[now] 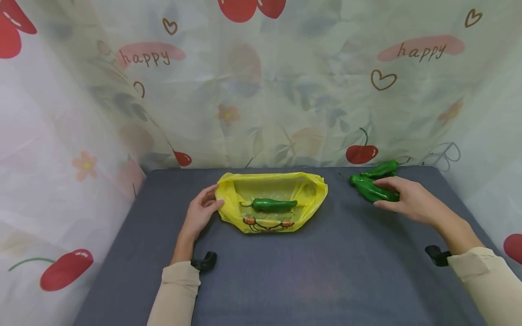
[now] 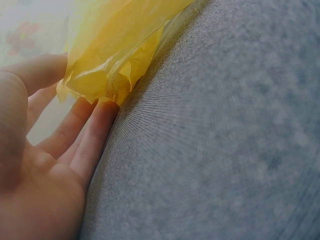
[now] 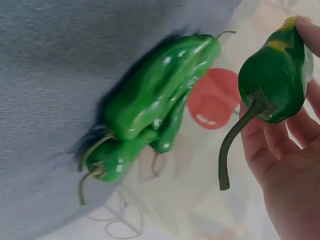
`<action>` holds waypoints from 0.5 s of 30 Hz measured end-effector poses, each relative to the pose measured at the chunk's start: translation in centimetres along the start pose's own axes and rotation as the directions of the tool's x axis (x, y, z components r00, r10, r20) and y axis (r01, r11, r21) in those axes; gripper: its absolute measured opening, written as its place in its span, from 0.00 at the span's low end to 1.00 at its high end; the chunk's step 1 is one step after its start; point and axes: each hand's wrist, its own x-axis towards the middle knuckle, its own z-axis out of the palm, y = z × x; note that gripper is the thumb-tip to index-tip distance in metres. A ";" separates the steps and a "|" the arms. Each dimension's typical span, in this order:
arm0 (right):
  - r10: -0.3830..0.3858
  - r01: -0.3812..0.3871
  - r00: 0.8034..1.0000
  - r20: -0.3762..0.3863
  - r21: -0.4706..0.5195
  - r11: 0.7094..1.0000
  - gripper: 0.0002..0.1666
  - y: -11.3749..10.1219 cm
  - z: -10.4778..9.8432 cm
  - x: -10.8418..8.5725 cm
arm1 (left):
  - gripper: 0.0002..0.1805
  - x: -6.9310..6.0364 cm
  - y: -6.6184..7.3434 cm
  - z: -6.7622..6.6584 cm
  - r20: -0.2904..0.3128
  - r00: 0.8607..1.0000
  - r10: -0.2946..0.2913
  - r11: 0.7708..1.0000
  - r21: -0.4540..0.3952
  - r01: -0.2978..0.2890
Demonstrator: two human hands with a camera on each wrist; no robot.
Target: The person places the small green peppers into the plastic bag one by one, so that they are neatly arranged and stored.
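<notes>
A yellow plastic bag [image 1: 230,201] lies with its mouth wide; one green pepper [image 1: 274,205] rests inside, its stem toward the left. My left hand [image 1: 200,213] pinches the bag's left edge between thumb and fingers; in the left wrist view, the fingertips [image 2: 106,111] are against the crumpled yellow plastic [image 2: 107,75]. At the right, my right hand [image 1: 412,199] is by the green peppers [image 1: 381,170]. The right wrist view shows it gripping a green pepper [image 3: 270,75] with a yellow patch, stem hanging down, beside several others [image 3: 160,90] on the table.
A dark grey cloth [image 1: 277,280] covers the table. Behind it and at both sides hangs a pale curtain [image 1: 277,131] printed with cherries, hearts and flowers. Each wrist wears a small black camera, one at the left [image 1: 205,261] and one at the right [image 1: 437,256].
</notes>
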 end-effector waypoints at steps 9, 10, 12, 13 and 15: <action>-0.043 0.043 0.999 0.006 -0.031 0.999 0.37 -2.0 -1.1 0.9 | 0.32 0.1 -0.3 -0.1 0.000 1.000 0.008 1.000 -0.006 -0.008; -0.051 0.051 0.999 0.002 -0.037 0.998 0.36 -2.1 -1.2 0.9 | 0.32 0.1 -0.3 -0.1 -0.001 1.000 0.009 1.000 -0.005 -0.009; -0.064 0.064 0.998 -0.001 -0.045 0.997 0.36 -2.4 -1.4 1.2 | 0.32 0.1 -0.3 -0.1 -0.003 1.000 0.008 1.000 -0.004 -0.008; -0.069 0.069 0.998 -0.001 -0.048 0.997 0.35 -2.6 -1.6 1.2 | 0.32 0.1 -0.3 -0.1 -0.003 1.000 0.009 1.000 -0.002 -0.009; -0.072 0.072 0.997 0.003 -0.053 0.996 0.36 -2.9 -1.8 1.4 | 0.32 0.1 -0.2 -0.1 -0.004 1.000 0.009 1.000 0.002 -0.009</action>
